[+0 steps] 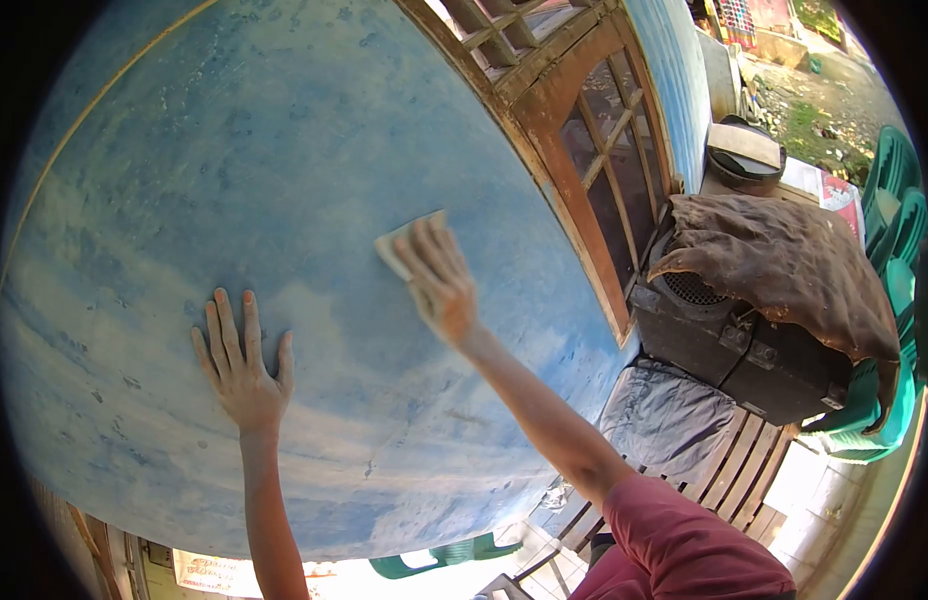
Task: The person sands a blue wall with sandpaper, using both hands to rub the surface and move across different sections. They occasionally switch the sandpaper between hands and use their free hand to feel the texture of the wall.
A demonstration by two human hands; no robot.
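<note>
Blue wall point(284, 150), patchy and worn: keep right hand point(439, 285) flat, fingers together, pressing sanding sheet point(404, 240) evenly beside window frame point(584, 170); brace left hand point(239, 360), fingers spread, empty, lower left.

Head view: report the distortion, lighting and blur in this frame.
Head view: strong fisheye bends the blue wall and the window frame, with black corners; even shade on the wall, overexposed daylight along the bottom and lower right; the right hand pressing the sanding sheet looks slightly motion-blurred, while the left hand, flat on the wall, is sharp.
</note>
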